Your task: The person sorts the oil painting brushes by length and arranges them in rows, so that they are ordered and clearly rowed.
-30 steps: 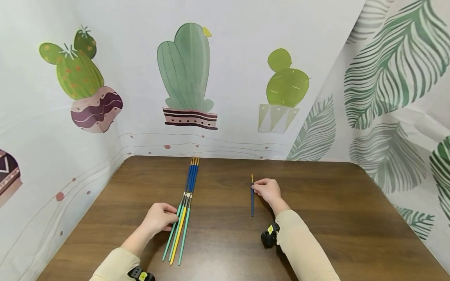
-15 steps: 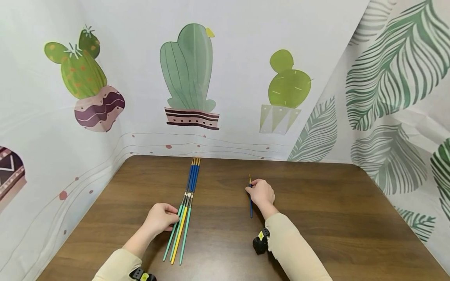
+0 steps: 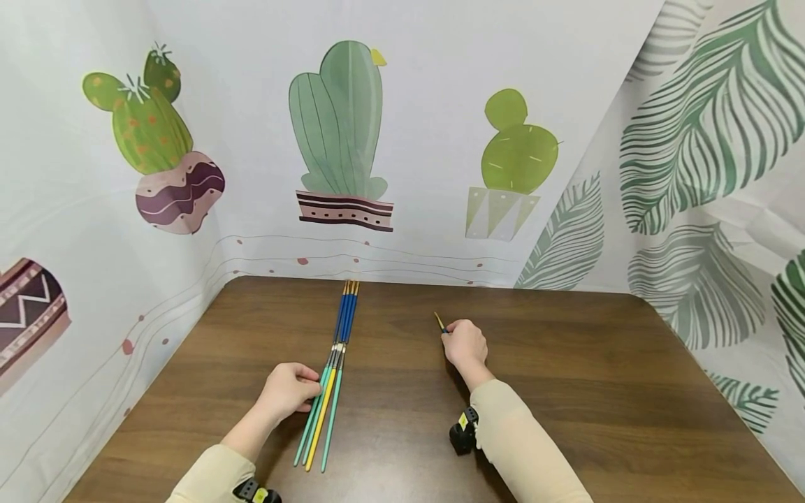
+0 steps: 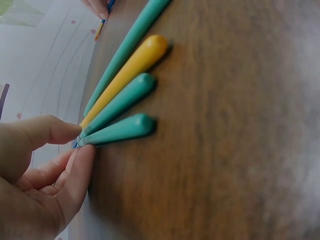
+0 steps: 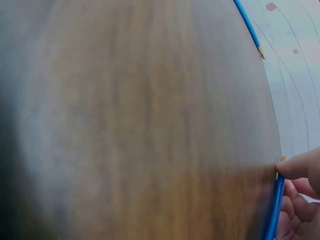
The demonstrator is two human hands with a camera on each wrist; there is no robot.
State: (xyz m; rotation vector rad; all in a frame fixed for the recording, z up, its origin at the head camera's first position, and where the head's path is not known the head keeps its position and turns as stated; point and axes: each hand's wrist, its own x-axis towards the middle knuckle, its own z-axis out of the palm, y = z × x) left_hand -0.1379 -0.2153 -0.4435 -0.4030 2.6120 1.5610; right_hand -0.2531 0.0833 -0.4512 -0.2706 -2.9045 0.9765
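On the table's left side lie three green paintbrushes and a yellow paintbrush, fanned out at their handle ends. Thumb and fingers of my left hand pinch the leftmost green paintbrush, whose handle rests on the wood in the left wrist view. My right hand, farther right, pinches a blue paintbrush between thumb and fingers. Only this brush's tip and a bit of handle show in the head view, pointing up and left; the hand hides the rest.
Several blue paintbrushes lie side by side beyond the green and yellow ones, bristles at the table's back edge. The brown wooden table meets a white cloth printed with cacti and leaves.
My right hand has shifted a little left and turned, swinging the blue paintbrush's tip leftward; its handle has gone out of sight behind the hand. My left hand stays on the green paintbrush.
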